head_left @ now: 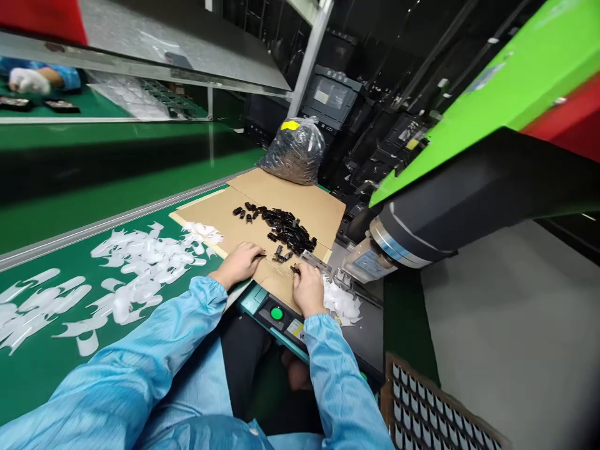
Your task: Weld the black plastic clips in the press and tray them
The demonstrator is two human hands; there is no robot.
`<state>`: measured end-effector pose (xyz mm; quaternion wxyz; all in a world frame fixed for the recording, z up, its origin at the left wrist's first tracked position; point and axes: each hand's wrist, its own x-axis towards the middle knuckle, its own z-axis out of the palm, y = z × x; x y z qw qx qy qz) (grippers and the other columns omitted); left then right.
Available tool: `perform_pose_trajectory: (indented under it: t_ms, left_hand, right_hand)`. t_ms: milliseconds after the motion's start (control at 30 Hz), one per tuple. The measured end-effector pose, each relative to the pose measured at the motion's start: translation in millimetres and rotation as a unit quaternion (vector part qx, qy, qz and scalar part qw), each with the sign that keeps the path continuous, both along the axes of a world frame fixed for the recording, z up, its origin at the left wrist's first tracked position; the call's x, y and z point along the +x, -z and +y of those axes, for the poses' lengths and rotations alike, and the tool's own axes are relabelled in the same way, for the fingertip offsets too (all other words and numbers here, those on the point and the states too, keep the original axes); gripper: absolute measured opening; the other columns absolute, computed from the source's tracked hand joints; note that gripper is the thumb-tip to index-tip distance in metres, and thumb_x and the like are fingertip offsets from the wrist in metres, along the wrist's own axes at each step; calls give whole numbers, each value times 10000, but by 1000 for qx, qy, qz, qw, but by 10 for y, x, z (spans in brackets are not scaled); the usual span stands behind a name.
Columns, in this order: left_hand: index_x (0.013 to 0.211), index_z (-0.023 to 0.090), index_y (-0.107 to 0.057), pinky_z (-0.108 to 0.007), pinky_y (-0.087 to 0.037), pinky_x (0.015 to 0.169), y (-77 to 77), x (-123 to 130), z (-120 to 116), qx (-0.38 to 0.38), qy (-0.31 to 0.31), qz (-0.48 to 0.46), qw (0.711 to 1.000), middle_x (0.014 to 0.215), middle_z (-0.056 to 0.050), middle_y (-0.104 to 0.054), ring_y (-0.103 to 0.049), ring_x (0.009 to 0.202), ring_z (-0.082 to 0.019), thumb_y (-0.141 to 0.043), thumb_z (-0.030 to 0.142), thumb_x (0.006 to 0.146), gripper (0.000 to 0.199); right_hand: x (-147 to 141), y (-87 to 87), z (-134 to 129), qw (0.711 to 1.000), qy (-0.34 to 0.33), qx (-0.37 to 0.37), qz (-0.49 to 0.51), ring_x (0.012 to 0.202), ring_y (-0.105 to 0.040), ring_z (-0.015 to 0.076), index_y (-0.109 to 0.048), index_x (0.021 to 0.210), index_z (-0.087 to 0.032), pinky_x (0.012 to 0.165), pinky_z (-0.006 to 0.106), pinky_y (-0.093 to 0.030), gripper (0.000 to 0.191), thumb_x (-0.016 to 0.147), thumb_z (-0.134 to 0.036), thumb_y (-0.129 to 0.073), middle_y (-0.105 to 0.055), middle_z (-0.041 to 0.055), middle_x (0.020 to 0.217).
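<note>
My left hand (240,265) rests at the near edge of the cardboard sheet (323,209), fingers closed together. A sliver of something dark shows at its fingertips, too small to name. In my right hand (309,289), a small black plastic part (295,269) is pinched between thumb and fingers, beside the metal fixture of the machine (368,259). Just beyond both hands lies a heap of similar black plastic parts (285,226), with a few loose ones nearer me. White curved film pieces (344,303) are piled right of my right hand.
More white film pieces (140,269) spread over the green table at left. A clear bag of dark parts (297,150) stands at the cardboard's far end. A green button (276,313) faces me. At lower right is a slotted tray (431,406); a co-worker's gloved hand (29,81) shows upper left.
</note>
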<state>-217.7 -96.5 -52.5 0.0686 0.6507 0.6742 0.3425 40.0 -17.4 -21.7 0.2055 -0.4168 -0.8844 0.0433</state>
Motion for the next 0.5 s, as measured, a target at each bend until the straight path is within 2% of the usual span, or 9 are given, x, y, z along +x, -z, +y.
perform_pose_trajectory:
  t_ms: [100,200,333,433,500]
  left_hand:
    - [1138,239,-728,-476,-550,1073,-21,70,-17,26,-27,-46,998,1182,-86,-749,-676,1159,-283,-535,343,1030,245]
    - [1191,259,-735,-421,-599,1025,-108,361,88,55,-14,-122,991,1240,-64,-751,-708,1145,-250,-581,423,1023,281]
    - [1218,250,-752,-398,-597,1028,-281,1123,509,71,99,-130,984,1204,-63,-768,-716,1118,-231,-627,390,1020,273]
    - [1199,222,-767,-392,-585,1015,-354,1700,914,57,143,-96,983,1154,-83,-766,-710,1094,-235,-660,336,1010,245]
    - [1184,210,-772,-390,-578,1000,-347,1962,1123,41,156,-63,985,1107,-94,-753,-704,1075,-241,-661,300,1007,227]
  right_hand:
    - [358,-40,-35,996,3,6,85,1101,-585,277,-706,1203,-214,1025,394,-447,261,1019,-191,-521,-725,99,1181]
    - [861,-5,38,986,72,27,150,1109,-603,280,-715,1236,-209,1032,403,-457,287,1022,-228,-525,-735,108,1209]
    - [1323,89,262,969,190,42,154,1020,-604,289,-717,1244,-172,995,417,-456,310,1019,-255,-521,-736,139,1169]
    - [1372,89,369,971,209,45,107,1041,-573,293,-720,1251,-188,969,400,-431,307,1047,-274,-507,-717,138,1150]
    - [1332,60,363,975,209,54,61,1065,-545,303,-719,1270,-214,956,401,-410,306,1068,-313,-511,-693,135,1138]
